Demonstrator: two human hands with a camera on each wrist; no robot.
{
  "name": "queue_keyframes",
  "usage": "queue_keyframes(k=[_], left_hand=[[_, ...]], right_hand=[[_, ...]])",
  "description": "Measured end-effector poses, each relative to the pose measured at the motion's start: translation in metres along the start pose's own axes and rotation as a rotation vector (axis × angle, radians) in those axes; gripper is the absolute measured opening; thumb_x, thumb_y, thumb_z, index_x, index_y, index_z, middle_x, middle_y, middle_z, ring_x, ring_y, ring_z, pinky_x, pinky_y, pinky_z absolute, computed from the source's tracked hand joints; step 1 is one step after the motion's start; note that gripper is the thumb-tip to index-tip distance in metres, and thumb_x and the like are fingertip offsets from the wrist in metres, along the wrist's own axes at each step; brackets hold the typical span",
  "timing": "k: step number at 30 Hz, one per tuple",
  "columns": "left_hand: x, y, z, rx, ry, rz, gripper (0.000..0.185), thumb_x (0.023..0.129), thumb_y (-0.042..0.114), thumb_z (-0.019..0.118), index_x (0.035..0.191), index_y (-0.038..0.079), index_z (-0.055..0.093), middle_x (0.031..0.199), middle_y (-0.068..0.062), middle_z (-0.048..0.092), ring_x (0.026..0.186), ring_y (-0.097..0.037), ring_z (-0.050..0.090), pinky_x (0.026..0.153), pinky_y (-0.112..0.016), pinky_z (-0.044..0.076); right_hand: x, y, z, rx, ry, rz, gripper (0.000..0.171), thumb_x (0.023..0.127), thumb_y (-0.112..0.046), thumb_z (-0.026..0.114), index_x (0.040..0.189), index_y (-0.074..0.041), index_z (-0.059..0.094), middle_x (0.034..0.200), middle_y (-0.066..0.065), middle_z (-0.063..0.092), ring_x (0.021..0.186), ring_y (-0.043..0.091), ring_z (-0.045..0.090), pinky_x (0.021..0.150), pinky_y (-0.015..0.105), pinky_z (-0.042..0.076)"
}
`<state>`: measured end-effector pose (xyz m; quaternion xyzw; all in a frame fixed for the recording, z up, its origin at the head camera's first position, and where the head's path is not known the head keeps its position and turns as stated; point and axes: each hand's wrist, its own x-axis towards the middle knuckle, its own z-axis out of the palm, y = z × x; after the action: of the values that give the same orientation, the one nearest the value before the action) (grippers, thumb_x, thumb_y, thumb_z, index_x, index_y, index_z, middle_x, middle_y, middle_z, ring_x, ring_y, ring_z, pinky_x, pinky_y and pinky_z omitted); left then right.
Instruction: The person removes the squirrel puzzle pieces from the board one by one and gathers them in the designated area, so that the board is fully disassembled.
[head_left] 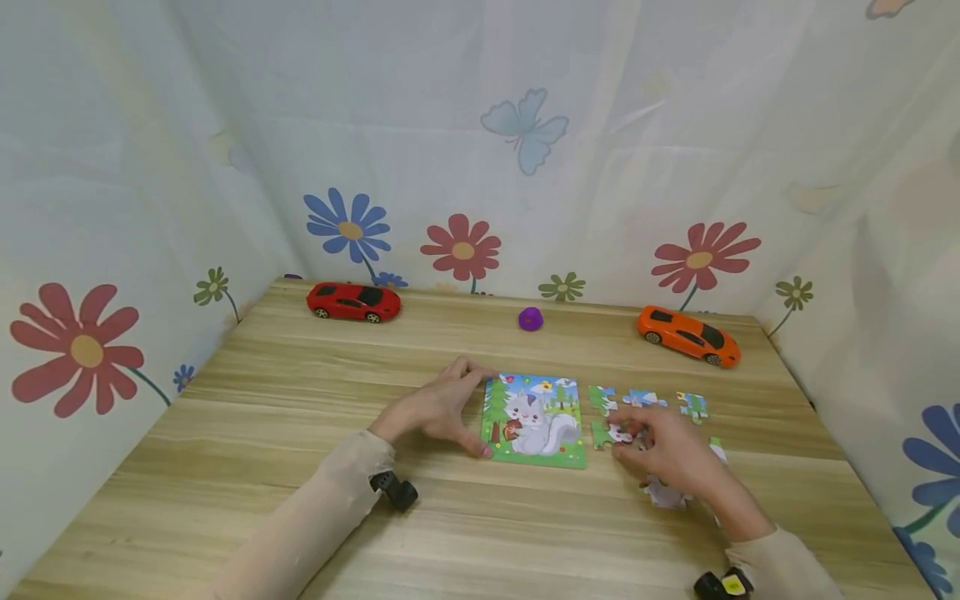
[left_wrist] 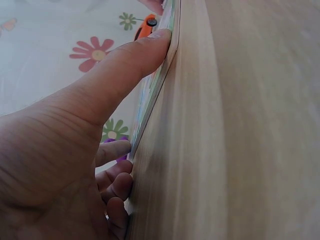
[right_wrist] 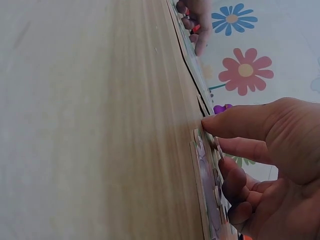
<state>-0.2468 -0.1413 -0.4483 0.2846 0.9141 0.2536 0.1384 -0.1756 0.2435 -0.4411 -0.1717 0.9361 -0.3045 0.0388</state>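
Note:
A square picture board [head_left: 534, 421] shows a grey squirrel holding an acorn and lies flat on the table. Along its left side rests my left hand [head_left: 442, 404], thumb by the near corner and fingers by the far one. The left wrist view shows that thumb [left_wrist: 145, 52] against the board's edge. To the board's right, my right hand [head_left: 671, 446] pinches a jigsaw piece [head_left: 602, 435] between thumb and fingers, low over the table. Other jigsaw pieces lie around that hand, among them a green one [head_left: 602, 398], a blue one [head_left: 643, 397] and a grey one [head_left: 666, 493].
On the wooden table [head_left: 360, 375], a red toy car [head_left: 352, 302] stands at the back left and an orange toy car [head_left: 688, 335] at the back right. A small purple round object [head_left: 530, 318] sits between them. Flowered curtains [head_left: 450, 125] enclose the back and sides.

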Motion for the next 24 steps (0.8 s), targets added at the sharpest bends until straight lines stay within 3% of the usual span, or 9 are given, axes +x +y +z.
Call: queue_keyframes(k=[24], left_hand=[[-0.0014,0.0007,-0.0016,-0.002,-0.013,0.001,0.129,0.072,0.057,0.104,0.173,0.016,0.036,0.150,-0.011,0.041,0.141,-0.030,0.045,0.125,-0.053,0.045]], right_hand=[[0.0011,-0.0005,0.0010,0.005,0.010,0.014,0.040,0.093,-0.019,0.092,0.130,-0.011,0.081,0.106,0.004,0.073,0.077,0.015,0.054,0.061,0.027,0.044]])
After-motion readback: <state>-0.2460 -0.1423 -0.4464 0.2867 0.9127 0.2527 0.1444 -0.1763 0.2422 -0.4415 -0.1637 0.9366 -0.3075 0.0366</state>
